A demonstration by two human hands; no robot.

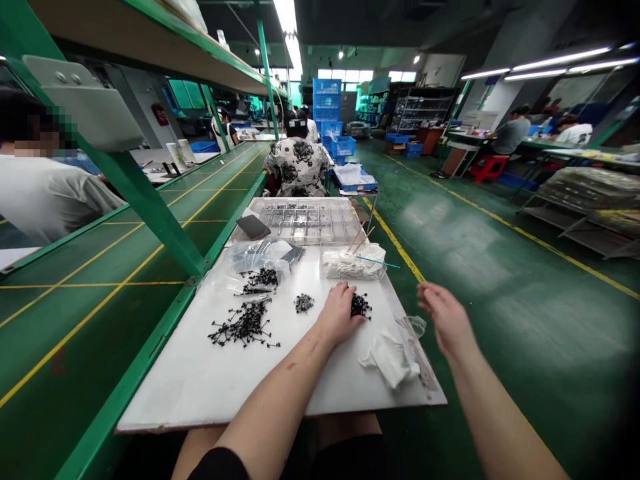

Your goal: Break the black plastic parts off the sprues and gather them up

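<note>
left hand (340, 313) curled on black plastic parts (361, 305), right hand (445, 317) open above the board.

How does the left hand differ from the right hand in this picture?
The left hand rests low on the white board, while the right hand is raised beyond the board's edge. The left hand curls against a clump of small black parts; the right hand has its fingers spread open and touches nothing visible. Both hands are bare and reach forward from the bottom of the view.

Left hand (340, 313) down (right hand (445, 317) raised, open)
</note>
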